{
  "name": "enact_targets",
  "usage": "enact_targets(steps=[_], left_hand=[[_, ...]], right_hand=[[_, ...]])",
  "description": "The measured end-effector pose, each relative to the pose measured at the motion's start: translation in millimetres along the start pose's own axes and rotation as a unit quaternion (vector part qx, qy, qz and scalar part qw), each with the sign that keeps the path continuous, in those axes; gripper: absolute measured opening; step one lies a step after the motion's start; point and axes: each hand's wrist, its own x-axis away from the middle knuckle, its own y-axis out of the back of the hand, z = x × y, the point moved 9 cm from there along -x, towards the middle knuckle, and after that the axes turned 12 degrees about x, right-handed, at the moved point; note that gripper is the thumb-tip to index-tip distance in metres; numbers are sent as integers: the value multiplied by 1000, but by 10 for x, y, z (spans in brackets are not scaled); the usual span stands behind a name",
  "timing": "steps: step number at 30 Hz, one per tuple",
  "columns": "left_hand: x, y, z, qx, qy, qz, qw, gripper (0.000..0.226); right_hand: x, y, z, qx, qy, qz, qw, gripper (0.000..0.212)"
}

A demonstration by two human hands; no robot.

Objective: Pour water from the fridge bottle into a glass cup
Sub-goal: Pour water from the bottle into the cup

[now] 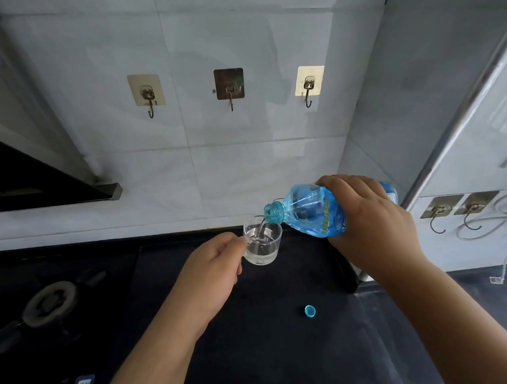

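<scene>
Pale grey wall tiles (248,140) run behind a black countertop (269,350), with three stick-on hooks (229,87) in a row across them. A gas burner (51,302) sits at the left under the dark slanted range hood (31,181). Two more hooks (458,210) hang on the right-hand wall, in soft, even light.

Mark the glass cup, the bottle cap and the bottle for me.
glass cup (262,251): head view, on its water-filled lower wall.
bottle cap (310,311): head view, on its open blue inside.
bottle (309,212): head view, on its clear blue shoulder.
</scene>
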Motion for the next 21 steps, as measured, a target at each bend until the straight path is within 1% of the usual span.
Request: enact_targets(steps=[3,6,9,13,15,19,21], left_hand=[[3,-31,47,-4,2,8,1000,42],[-17,-44,154,-2,8,6,1000,41],[-59,-77,324,4,13,13,1000,42],[-140,-156,690,22,42,28,998,44],[-191,-181,911,31,59,23,998,43],[-304,-231,1430,17,103,13,994,35],[-370,-264,1711,13,129,13,992,34]], right_hand=[[59,-117,0,-17,-9,33,999,72],[143,-302,-8,-58,-34,80,995,74],[299,-582,-16,-96,-67,134,984,79],[569,-1060,-3,-138,-114,195,964,85],[731,-1344,41,-162,-132,223,952,87],[1117,-1938,95,-237,-199,274,911,87],[1278,-2180,130,-256,-216,291,896,87]])
